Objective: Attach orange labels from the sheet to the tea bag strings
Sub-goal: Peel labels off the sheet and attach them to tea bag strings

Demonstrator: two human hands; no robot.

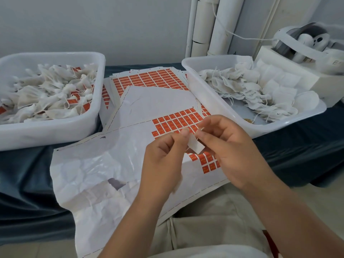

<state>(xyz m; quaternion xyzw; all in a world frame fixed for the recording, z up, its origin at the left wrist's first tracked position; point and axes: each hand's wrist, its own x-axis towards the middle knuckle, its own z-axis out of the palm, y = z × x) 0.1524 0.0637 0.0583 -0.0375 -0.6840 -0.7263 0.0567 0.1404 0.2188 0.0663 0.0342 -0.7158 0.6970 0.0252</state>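
A dark blue cloth covers the surface [28, 174]. Across its near middle lies a large crumpled label sheet [115, 159], mostly stripped white, its near edge hanging off toward the person's lap. Orange labels [176, 121] remain on it in a block just beyond the hands, with a few more below the right hand.

A white tub on the left [55, 131] holds tea bags with orange labels on their strings [46, 94]. A second white tub on the right [210, 101] holds bare tea bags [251, 86] with loose strings. Between the tubs, farther back, lie fuller label sheets [152, 79]. A white machine [297, 53] stands at the far right.

Both hands meet above the near sheet. The left grip [163, 161] pinches the upper edge of a small white paper tab [195, 147] between thumb and forefinger. The right grip [232, 151] pinches a thin string end [202, 129] right beside it, and the tab rests against its fingers. Whether the tab is a label's back cannot be told.
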